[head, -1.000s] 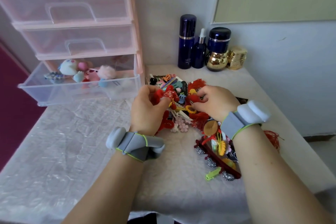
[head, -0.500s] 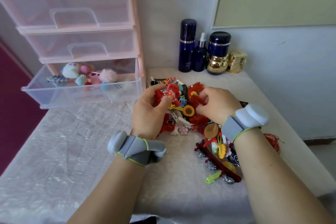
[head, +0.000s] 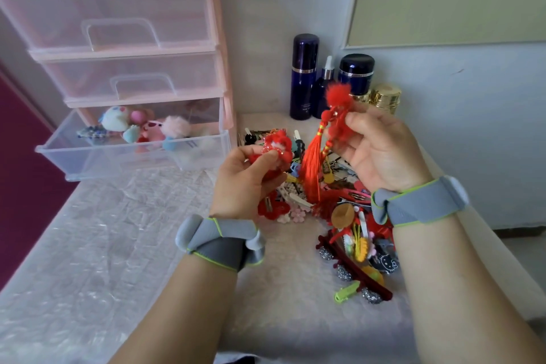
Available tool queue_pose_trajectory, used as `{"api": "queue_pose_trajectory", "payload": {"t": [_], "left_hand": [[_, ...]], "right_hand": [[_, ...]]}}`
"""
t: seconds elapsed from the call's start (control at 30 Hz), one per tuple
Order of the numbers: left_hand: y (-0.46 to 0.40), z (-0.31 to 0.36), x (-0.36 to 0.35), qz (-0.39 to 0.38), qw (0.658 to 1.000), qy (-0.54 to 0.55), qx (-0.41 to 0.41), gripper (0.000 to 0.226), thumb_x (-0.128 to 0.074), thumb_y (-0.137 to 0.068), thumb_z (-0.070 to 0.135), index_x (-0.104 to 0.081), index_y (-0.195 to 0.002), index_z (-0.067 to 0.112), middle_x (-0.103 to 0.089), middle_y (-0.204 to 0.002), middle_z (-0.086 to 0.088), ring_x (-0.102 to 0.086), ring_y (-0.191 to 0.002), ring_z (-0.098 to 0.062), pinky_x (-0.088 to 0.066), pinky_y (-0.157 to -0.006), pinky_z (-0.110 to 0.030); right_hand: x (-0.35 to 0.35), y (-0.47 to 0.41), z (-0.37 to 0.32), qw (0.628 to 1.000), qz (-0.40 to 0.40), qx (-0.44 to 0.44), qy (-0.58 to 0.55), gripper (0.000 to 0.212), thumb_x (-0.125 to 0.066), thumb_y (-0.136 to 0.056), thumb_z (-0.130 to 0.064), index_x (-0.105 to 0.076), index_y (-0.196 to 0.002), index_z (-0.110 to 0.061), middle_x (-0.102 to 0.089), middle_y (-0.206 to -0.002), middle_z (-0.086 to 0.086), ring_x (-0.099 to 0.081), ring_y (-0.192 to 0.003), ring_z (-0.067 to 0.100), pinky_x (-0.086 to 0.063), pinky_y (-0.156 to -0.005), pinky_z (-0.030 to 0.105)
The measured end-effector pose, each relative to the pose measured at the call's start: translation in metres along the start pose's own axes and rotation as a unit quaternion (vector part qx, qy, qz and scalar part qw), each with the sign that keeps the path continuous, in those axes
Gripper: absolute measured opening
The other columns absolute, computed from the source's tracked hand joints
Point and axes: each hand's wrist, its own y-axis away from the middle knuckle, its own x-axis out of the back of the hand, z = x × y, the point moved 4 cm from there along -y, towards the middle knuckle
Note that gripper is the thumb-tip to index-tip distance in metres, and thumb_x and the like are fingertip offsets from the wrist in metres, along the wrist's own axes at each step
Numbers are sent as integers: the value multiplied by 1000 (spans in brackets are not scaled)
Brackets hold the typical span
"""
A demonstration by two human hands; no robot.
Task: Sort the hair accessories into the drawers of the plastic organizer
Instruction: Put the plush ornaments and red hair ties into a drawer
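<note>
**Both hands holding red hair pieces above the pile**

Your right hand [head: 381, 154] pinches a red tasseled hair clip [head: 331, 124], raised above the pile of hair accessories [head: 334, 207]; its tassel hangs down to the pile. Your left hand [head: 248, 177] grips a red beaded hair clip [head: 276, 145], fingers curled round it. The pile sits on the table [head: 103, 245], right of the organizer [head: 118, 38]. Bottom drawer [head: 88, 156] is pulled out, plush pieces [head: 144, 127] inside. Upper two drawers are pushed in.

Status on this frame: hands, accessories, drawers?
Left hand grips red beaded clip. Right hand holds red tassel clip, lifted above pile. Bottom drawer open; path unobstructed.
</note>
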Motion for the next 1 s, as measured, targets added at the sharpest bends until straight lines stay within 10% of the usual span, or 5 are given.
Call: {"api": "queue_pose_trajectory", "payload": {"t": [0.4, 1.0], "left_hand": [[5, 5, -9, -79, 993, 91, 3, 24, -46, -88, -4, -63, -93, 12, -67, -66, -2, -64, -65, -11, -57, -72, -29], [13, 6, -6, -91, 996, -24, 10, 33, -41, -86, 6, -69, -98, 20, -70, -78, -2, -65, -75, -15, -53, -69, -26]], "right_hand": [[-18, 4, 28, 987, 2, -59, 151, 16, -54, -86, -2, -66, -89, -12, -69, -67, 2, -65, -59, 12, -52, -53, 21], [-11, 6, 25, 995, 44, -43, 84, 16, -53, -88, -1, -66, -86, -11, -66, -65, -3, -61, -56, 7, -50, -52, 19]]}}
